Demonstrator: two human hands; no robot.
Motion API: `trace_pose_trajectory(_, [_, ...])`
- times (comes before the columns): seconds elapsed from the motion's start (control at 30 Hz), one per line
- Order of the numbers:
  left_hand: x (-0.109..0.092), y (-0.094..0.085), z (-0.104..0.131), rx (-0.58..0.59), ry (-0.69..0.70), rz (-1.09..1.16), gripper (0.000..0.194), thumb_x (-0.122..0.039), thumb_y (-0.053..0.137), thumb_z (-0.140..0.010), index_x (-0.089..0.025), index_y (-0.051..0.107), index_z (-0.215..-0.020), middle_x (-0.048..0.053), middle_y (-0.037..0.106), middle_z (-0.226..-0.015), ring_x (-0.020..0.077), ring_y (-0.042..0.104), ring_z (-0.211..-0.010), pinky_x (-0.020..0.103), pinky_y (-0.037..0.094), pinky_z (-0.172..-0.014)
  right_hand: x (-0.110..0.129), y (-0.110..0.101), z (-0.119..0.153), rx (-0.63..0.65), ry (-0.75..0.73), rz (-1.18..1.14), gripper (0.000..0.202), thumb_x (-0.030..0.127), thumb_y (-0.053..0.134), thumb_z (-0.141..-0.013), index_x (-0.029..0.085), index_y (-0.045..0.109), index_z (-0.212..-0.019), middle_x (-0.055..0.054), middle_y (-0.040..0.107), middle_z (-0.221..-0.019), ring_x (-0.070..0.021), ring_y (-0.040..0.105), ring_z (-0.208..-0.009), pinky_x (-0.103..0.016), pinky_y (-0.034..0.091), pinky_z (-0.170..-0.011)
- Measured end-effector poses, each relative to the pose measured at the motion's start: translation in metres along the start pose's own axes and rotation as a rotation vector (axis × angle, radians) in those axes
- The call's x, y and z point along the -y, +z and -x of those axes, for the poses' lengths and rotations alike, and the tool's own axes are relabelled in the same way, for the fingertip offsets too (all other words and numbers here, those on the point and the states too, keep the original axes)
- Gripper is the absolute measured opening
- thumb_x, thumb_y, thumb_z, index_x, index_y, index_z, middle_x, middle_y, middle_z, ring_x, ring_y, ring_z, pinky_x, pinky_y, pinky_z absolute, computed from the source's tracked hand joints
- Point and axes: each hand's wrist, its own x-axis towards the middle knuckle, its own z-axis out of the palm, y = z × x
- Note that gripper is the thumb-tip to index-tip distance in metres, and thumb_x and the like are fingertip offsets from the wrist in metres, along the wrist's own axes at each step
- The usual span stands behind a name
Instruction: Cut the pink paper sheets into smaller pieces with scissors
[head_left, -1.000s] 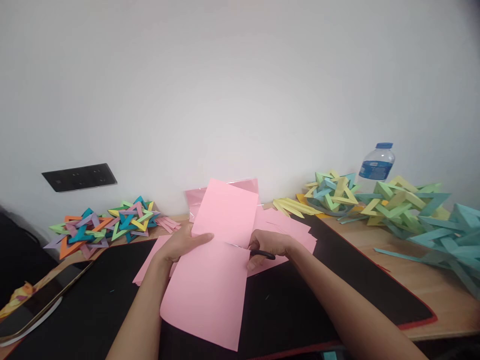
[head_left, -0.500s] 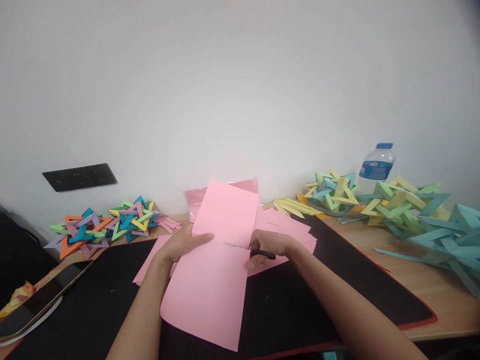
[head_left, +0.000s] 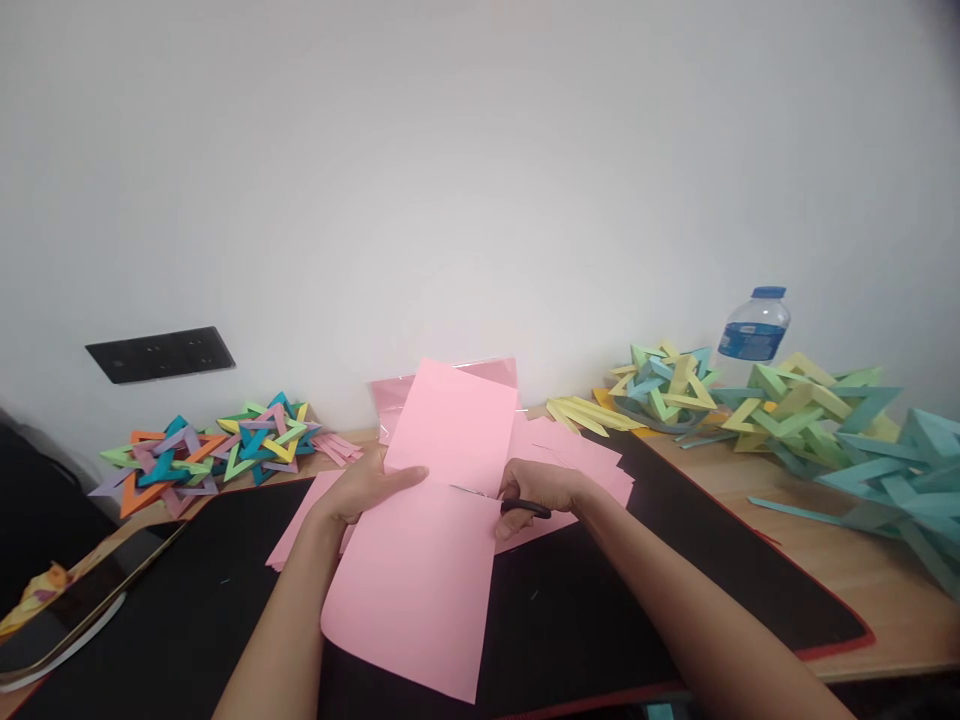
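A long pink paper sheet (head_left: 427, 580) is held up over the black mat, its lower end hanging toward me. My left hand (head_left: 367, 487) grips its left edge, thumb on the front face. My right hand (head_left: 534, 492) is closed round the black handle of the scissors (head_left: 525, 509) at the sheet's right edge. The thin blades lie across the middle of the sheet, along a cut line running in from that edge. Beneath and behind are more pink sheets (head_left: 577, 450).
Folded paper stars (head_left: 266, 437) and a phone (head_left: 97, 590) are at the left. Yellow strips (head_left: 589, 413), green and blue paper stars (head_left: 810, 410) and a bottle (head_left: 754, 325) stand on the right. The black mat (head_left: 592, 620) covers the table's middle.
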Motion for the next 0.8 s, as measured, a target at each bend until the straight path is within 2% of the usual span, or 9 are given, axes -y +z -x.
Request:
trace_pose_trajectory(0.17, [0.001, 0.0, 0.0, -0.01, 0.004, -0.014, 0.049, -0.046, 0.068, -0.068, -0.019, 0.059, -0.108, 0.007, 0.072, -0.096, 0.0273, 0.067, -0.086, 0.033, 0.054, -0.068, -0.001, 0.0, 0.0, 0.0, -0.008, -0.03, 0.034, 0.039, 0.078, -0.055, 0.015, 0.069, -0.076, 0.006, 0.051, -0.051, -0.0044, 0.039, -0.045, -0.017, 0.027, -0.041])
trace_pose_trajectory(0.5, [0.001, -0.002, -0.001, 0.006, 0.002, -0.04, 0.043, -0.047, 0.066, -0.069, -0.019, 0.061, -0.102, 0.006, 0.072, -0.09, 0.0266, 0.067, -0.083, 0.033, 0.053, -0.068, 0.0, 0.001, -0.001, -0.017, 0.009, -0.031, 0.035, 0.041, 0.079, -0.052, 0.014, 0.069, -0.072, 0.004, 0.056, -0.054, -0.0049, 0.041, -0.046, -0.017, 0.029, -0.041])
trace_pose_trajectory(0.67, [0.009, -0.001, -0.005, 0.011, -0.087, -0.02, 0.055, -0.049, 0.069, -0.066, -0.017, 0.056, -0.109, 0.008, 0.071, -0.093, 0.0275, 0.067, -0.082, 0.032, 0.053, -0.06, -0.002, 0.002, -0.003, 0.042, -0.075, -0.116, 0.043, 0.038, 0.081, -0.048, 0.013, 0.066, -0.08, 0.001, 0.062, -0.067, -0.0088, 0.05, -0.056, -0.018, 0.037, -0.047])
trace_pose_trajectory(0.8, [0.014, -0.002, -0.007, -0.011, -0.109, 0.008, 0.061, -0.047, 0.072, -0.061, -0.016, 0.057, -0.112, 0.01, 0.07, -0.096, 0.0288, 0.066, -0.084, 0.033, 0.053, -0.061, -0.006, 0.001, -0.005, 0.046, -0.111, -0.124, 0.046, 0.039, 0.081, -0.049, 0.012, 0.063, -0.082, 0.002, 0.058, -0.063, -0.0091, 0.049, -0.054, -0.019, 0.036, -0.045])
